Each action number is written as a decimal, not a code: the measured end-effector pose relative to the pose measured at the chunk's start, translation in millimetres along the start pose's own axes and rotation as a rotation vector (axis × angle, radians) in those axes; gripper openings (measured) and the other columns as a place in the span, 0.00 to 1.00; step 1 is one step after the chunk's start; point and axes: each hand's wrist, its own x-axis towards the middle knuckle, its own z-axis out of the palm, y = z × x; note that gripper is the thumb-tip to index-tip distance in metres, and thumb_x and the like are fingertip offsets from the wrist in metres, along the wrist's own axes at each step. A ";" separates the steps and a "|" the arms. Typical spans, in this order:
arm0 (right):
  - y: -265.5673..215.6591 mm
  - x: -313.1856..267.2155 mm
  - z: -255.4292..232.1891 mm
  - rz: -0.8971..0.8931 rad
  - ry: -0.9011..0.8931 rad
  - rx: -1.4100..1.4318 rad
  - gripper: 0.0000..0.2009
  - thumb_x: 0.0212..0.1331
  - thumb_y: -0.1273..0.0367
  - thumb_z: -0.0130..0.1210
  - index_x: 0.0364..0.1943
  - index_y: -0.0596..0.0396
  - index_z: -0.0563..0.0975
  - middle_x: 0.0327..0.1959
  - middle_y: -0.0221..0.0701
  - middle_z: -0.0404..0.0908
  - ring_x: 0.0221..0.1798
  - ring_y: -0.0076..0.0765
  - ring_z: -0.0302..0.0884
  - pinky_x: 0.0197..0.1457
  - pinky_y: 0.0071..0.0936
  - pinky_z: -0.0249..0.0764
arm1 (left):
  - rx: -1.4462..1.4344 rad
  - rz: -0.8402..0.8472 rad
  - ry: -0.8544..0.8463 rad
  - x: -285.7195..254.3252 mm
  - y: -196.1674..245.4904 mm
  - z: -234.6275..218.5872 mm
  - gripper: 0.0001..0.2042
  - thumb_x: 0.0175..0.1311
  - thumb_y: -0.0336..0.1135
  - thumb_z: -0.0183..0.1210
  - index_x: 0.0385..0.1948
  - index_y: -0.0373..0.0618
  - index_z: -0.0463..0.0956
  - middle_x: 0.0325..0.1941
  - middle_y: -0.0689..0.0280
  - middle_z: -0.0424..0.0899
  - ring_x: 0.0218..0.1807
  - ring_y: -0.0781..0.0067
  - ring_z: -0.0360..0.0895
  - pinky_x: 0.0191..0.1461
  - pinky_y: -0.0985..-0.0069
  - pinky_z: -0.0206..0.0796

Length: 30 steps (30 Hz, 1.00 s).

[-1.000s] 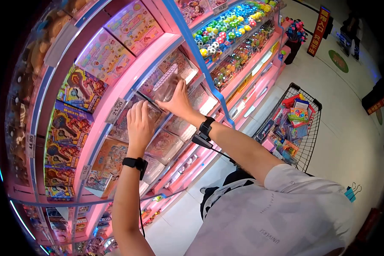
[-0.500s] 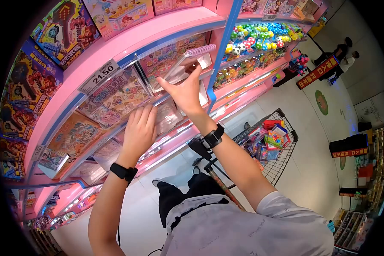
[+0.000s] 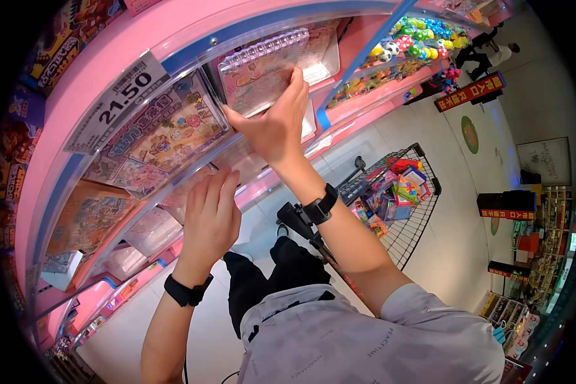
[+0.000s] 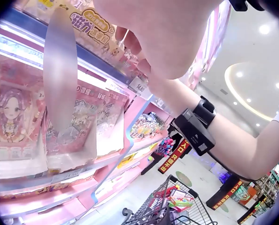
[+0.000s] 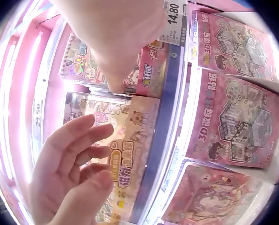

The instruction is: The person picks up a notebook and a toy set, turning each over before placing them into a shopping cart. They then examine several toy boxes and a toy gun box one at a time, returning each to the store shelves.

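Note:
In the head view my right hand grips a spiral-bound book by its lower part, thumb on one side and fingers on the other. The book has a clear-looking cover and a pinkish coil along its top edge. It stands at a shelf bin beside a colourful boxed set. My left hand hovers just below that set, fingers loosely bent and holding nothing. The right wrist view shows the left hand before a yellow pack, with the book's coil beyond the right hand.
A price tag reading 21.50 hangs on the shelf edge above. A clear divider with a blue edge separates the toy balls at right. Behind my right arm stands a wire shopping cart with packaged goods inside.
The head view has moved closer to the shelf. The book has turned from tilted edge-on to facing me, still in the right hand. My left hand has dropped away from the shelf front.

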 end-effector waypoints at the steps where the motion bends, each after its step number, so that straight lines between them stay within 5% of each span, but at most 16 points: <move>1: 0.3 2.3 0.7 -0.003 -0.005 -0.008 0.55 0.32 0.61 0.77 0.63 0.72 0.52 0.50 0.51 0.63 0.54 0.54 0.60 0.62 0.45 0.56 | 0.001 0.012 0.017 6.9 1.1 -3.9 0.26 0.52 0.20 0.55 0.57 0.38 0.67 0.59 0.54 0.72 0.58 0.50 0.69 0.61 0.57 0.62; 6: -2.6 6.9 -14.1 -0.011 -0.074 -0.080 0.55 0.31 0.61 0.78 0.63 0.71 0.53 0.51 0.50 0.66 0.52 0.54 0.65 0.58 0.43 0.64 | 0.057 0.102 0.140 38.5 13.5 -22.1 0.25 0.53 0.20 0.55 0.57 0.37 0.68 0.62 0.53 0.70 0.62 0.49 0.68 0.64 0.58 0.61; 7: -0.4 4.0 -14.1 0.051 -0.100 -0.058 0.56 0.32 0.57 0.77 0.65 0.66 0.53 0.52 0.47 0.66 0.58 0.55 0.63 0.70 0.54 0.50 | 0.084 0.136 0.166 46.8 16.8 -25.1 0.25 0.52 0.19 0.54 0.58 0.36 0.68 0.63 0.53 0.70 0.63 0.49 0.67 0.65 0.58 0.60; 14: 0.8 2.3 -26.7 0.078 -0.176 -0.062 0.52 0.45 0.53 0.68 0.68 0.65 0.49 0.59 0.48 0.62 0.67 0.56 0.58 0.75 0.60 0.41 | 0.269 0.146 0.240 115.1 45.6 -38.9 0.28 0.56 0.26 0.52 0.63 0.32 0.63 0.69 0.47 0.62 0.70 0.45 0.60 0.71 0.54 0.53; 17: 0.3 -0.1 -37.7 0.117 -0.215 -0.033 0.48 0.48 0.60 0.67 0.69 0.64 0.49 0.61 0.48 0.61 0.68 0.56 0.57 0.75 0.59 0.41 | 0.352 0.192 0.275 133.4 38.6 -44.6 0.26 0.60 0.31 0.54 0.61 0.31 0.64 0.63 0.46 0.69 0.64 0.46 0.67 0.65 0.57 0.60; 21: -0.8 -2.6 -53.1 0.100 -0.175 0.077 0.38 0.51 0.69 0.63 0.65 0.62 0.56 0.59 0.47 0.62 0.66 0.56 0.58 0.74 0.54 0.48 | 0.429 -0.038 0.120 154.4 25.3 -42.2 0.24 0.61 0.39 0.58 0.55 0.34 0.67 0.50 0.51 0.78 0.50 0.51 0.77 0.54 0.63 0.68; 22: -0.6 -7.7 -55.6 0.096 -0.147 0.117 0.35 0.51 0.70 0.62 0.64 0.61 0.58 0.59 0.46 0.63 0.65 0.56 0.59 0.73 0.53 0.50 | 0.506 -0.024 0.160 158.3 26.7 -37.3 0.24 0.61 0.39 0.59 0.55 0.34 0.67 0.50 0.51 0.78 0.50 0.51 0.77 0.55 0.62 0.68; 23: -3.3 -14.8 -55.8 0.059 -0.059 0.109 0.28 0.51 0.74 0.61 0.58 0.62 0.65 0.55 0.46 0.65 0.59 0.55 0.63 0.63 0.43 0.63 | 0.580 -0.010 0.198 161.0 29.6 -31.1 0.24 0.61 0.40 0.59 0.55 0.34 0.68 0.50 0.51 0.78 0.51 0.51 0.77 0.55 0.62 0.67; 30: -5.4 -69.1 -56.2 0.126 -0.175 0.098 0.17 0.52 0.73 0.57 0.47 0.56 0.70 0.49 0.40 0.68 0.56 0.50 0.64 0.63 0.44 0.60 | 0.734 0.030 0.194 162.5 24.1 -27.5 0.27 0.60 0.43 0.61 0.56 0.34 0.67 0.52 0.51 0.76 0.55 0.51 0.74 0.59 0.61 0.64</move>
